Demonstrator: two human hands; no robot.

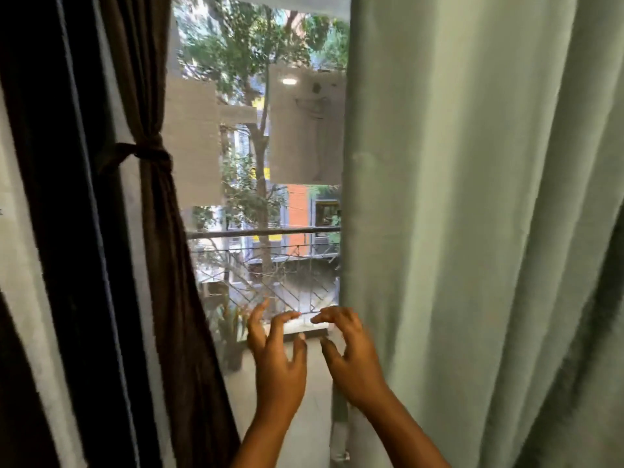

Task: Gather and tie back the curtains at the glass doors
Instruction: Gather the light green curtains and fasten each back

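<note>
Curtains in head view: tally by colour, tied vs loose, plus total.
Dark brown curtain, cinched by a tie-back: 1
Pale green curtain, hanging loose: 1
Total: 2 curtains

Neither the left hand nor the right hand holds fabric; both are raised before the glass.

No legible text or signs

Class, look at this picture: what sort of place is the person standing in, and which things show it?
Probably an upstairs room of a home, at a glass door to a balcony. A tied-back brown curtain and a loose green curtain frame it; a balcony railing and street trees lie outside.
</note>
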